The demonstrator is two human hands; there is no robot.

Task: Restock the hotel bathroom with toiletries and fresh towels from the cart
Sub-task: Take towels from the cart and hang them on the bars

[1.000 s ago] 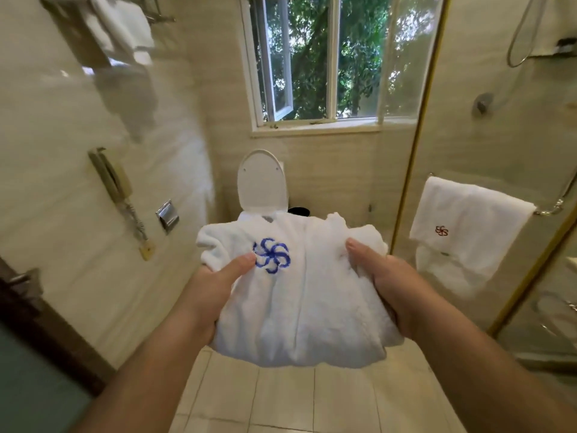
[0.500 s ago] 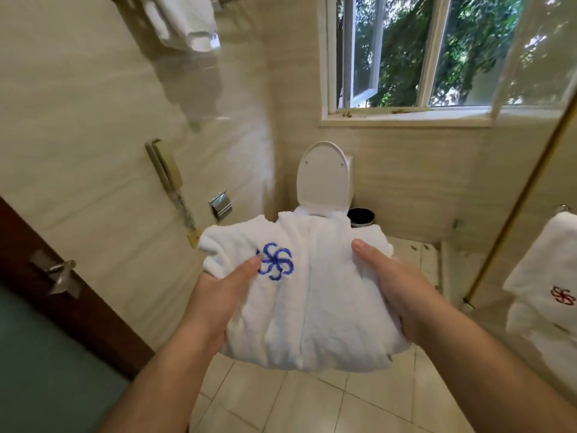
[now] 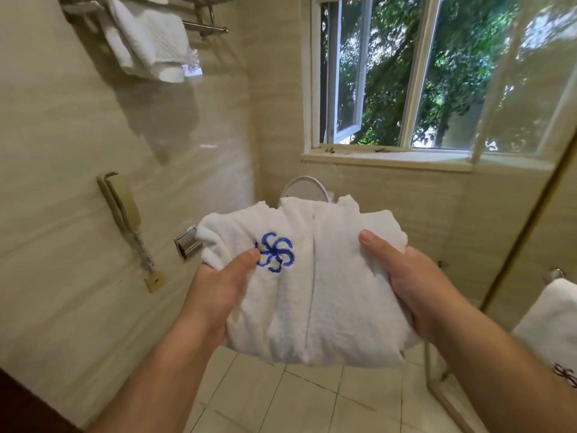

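Folded white robe (image 3: 312, 292) gripped at both side edges by left hand (image 3: 215, 292) and right hand (image 3: 409, 285); toilet lid (image 3: 304, 189) at 12 o'clock, open floor (image 3: 281, 398) at 6.

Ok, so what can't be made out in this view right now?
Toilet: head view, only the raised lid's top shows; the folded white bundle hides the rest.
Fingers of the left hand and right hand: under the bundle; only thumbs show.
Hanging towel at right: cut off by the frame edge.
Wall rack: cut by the top edge.
Cart: not in view.
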